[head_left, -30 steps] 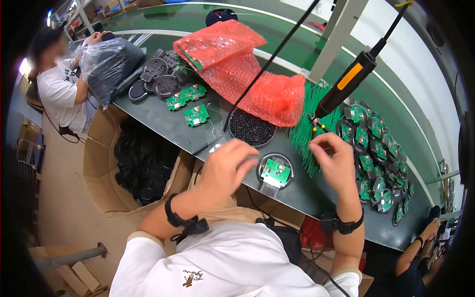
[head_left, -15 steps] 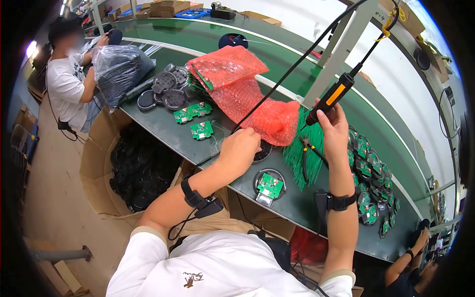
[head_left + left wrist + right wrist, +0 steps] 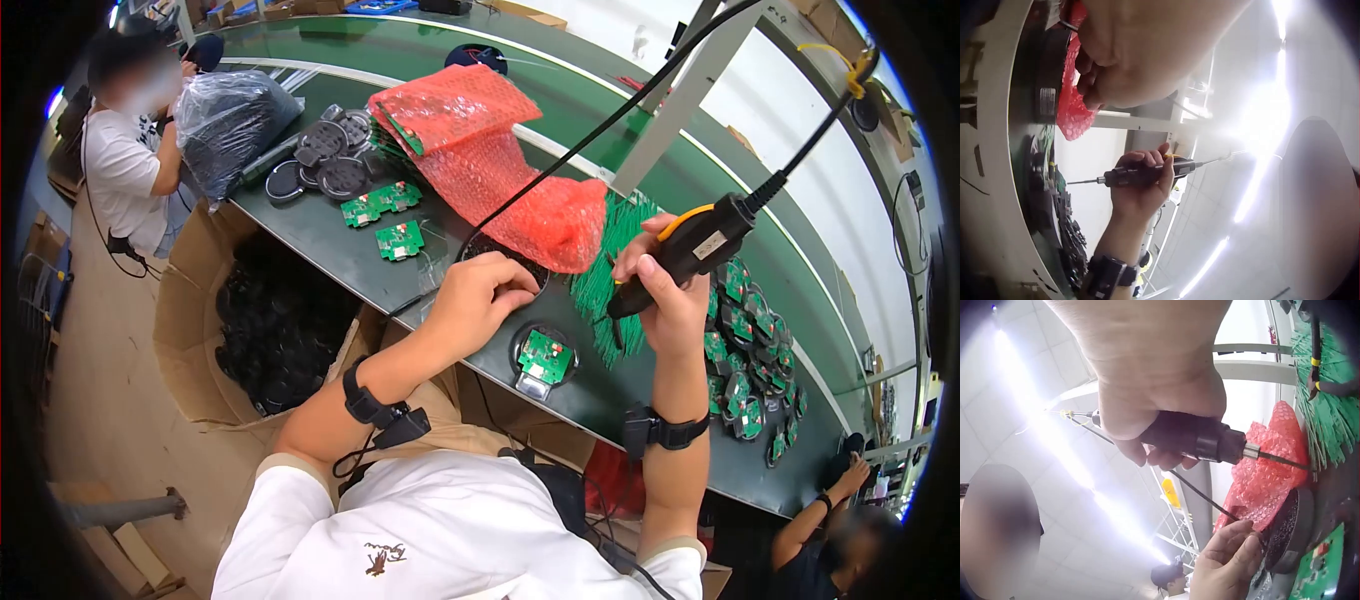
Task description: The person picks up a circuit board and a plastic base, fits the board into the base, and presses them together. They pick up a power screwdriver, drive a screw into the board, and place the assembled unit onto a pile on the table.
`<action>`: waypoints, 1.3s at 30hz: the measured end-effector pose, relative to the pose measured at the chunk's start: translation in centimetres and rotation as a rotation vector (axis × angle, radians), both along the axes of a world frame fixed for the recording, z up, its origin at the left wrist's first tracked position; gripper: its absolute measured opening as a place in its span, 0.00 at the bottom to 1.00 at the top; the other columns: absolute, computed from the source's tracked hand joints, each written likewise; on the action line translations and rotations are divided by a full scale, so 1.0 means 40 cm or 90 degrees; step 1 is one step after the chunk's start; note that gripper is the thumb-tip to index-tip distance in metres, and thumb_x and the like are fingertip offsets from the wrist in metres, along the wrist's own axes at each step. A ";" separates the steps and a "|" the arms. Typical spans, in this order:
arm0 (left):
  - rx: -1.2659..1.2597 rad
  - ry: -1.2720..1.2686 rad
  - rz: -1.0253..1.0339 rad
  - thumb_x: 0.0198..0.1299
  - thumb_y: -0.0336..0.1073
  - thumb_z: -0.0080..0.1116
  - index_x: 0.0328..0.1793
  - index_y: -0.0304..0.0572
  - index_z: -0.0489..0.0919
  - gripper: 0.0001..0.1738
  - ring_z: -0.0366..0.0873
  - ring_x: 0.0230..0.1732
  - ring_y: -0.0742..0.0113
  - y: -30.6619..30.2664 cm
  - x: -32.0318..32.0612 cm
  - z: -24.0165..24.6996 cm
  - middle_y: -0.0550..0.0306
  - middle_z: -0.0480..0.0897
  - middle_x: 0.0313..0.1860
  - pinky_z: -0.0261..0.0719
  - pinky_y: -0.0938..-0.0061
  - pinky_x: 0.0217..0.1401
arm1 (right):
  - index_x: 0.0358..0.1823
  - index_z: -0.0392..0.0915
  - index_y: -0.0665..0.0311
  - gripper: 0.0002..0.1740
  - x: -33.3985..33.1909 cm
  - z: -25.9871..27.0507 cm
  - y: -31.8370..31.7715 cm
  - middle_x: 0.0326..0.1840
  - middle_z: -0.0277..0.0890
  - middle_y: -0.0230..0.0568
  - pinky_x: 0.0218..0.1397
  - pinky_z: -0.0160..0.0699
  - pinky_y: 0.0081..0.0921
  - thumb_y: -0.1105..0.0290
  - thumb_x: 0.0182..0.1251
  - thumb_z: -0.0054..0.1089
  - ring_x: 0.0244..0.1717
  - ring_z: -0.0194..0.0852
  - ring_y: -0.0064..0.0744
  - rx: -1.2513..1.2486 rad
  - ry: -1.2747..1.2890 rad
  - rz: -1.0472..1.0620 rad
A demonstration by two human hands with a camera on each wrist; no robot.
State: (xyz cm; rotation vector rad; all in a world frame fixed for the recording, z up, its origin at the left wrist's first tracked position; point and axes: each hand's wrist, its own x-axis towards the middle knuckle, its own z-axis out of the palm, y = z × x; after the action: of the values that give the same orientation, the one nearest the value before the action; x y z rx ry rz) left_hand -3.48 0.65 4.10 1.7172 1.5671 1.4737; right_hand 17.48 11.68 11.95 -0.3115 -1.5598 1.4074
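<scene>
Right grip (image 3: 676, 312) around one screwdriver (image 3: 708, 245)

Gripping black power screwdriver (image 3: 700, 245) in right hand (image 3: 668, 290), near green strands (image 3: 594, 300). Holding left hand (image 3: 484, 302) with bent fingers at dish (image 3: 546, 282) of small black pieces; cannot tell whether pinching any. Facing green circuit board (image 3: 545, 351) on round dark housing (image 3: 572, 365) at near edge of table (image 3: 325, 242), between hands; farther off, red bubble wrap (image 3: 500, 165); at right, heap of board-fitted housings (image 3: 748, 350).
</scene>
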 end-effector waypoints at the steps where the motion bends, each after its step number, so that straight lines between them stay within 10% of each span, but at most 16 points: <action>1: -0.019 -0.020 -0.015 0.59 0.22 0.72 0.46 0.36 0.89 0.09 0.85 0.35 0.67 -0.015 0.013 0.004 0.54 0.86 0.39 0.81 0.72 0.40 | 0.63 0.72 0.70 0.24 -0.008 -0.004 -0.014 0.31 0.77 0.35 0.36 0.80 0.32 0.72 0.70 0.72 0.27 0.77 0.27 -0.002 0.027 0.000; 8: -0.068 -0.087 -0.049 0.60 0.22 0.72 0.44 0.38 0.90 0.07 0.85 0.36 0.69 -0.056 0.067 -0.039 0.54 0.88 0.40 0.82 0.74 0.40 | 0.61 0.70 0.66 0.17 -0.053 0.004 -0.075 0.24 0.63 0.28 0.26 0.61 0.24 0.68 0.80 0.64 0.21 0.61 0.21 -0.028 0.022 -0.012; 18: -0.069 -0.116 -0.042 0.60 0.25 0.74 0.49 0.40 0.92 0.11 0.81 0.29 0.75 -0.052 0.081 -0.054 0.57 0.92 0.40 0.78 0.77 0.34 | 0.59 0.74 0.70 0.16 -0.099 -0.015 -0.101 0.26 0.71 0.32 0.24 0.69 0.23 0.80 0.74 0.67 0.20 0.69 0.22 -0.022 0.190 0.014; 34: -0.077 -0.129 -0.032 0.56 0.23 0.77 0.49 0.40 0.91 0.14 0.76 0.26 0.77 -0.054 0.082 -0.056 0.58 0.92 0.41 0.76 0.78 0.31 | 0.61 0.71 0.67 0.16 -0.104 -0.024 -0.122 0.26 0.67 0.30 0.26 0.65 0.25 0.72 0.79 0.63 0.19 0.63 0.20 0.032 0.075 -0.027; 39: -0.093 -0.088 -0.065 0.53 0.24 0.78 0.53 0.40 0.89 0.19 0.76 0.26 0.76 -0.058 0.075 -0.052 0.59 0.91 0.43 0.77 0.78 0.31 | 0.53 0.79 0.68 0.16 -0.109 -0.054 -0.120 0.32 0.77 0.29 0.31 0.69 0.17 0.80 0.68 0.75 0.28 0.72 0.16 0.006 0.068 -0.109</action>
State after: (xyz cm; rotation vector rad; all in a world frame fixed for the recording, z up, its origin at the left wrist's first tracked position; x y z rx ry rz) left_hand -0.47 -1.66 2.00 1.5550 1.4557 1.3624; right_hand 13.11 6.88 9.81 -0.3512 -1.4182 1.2631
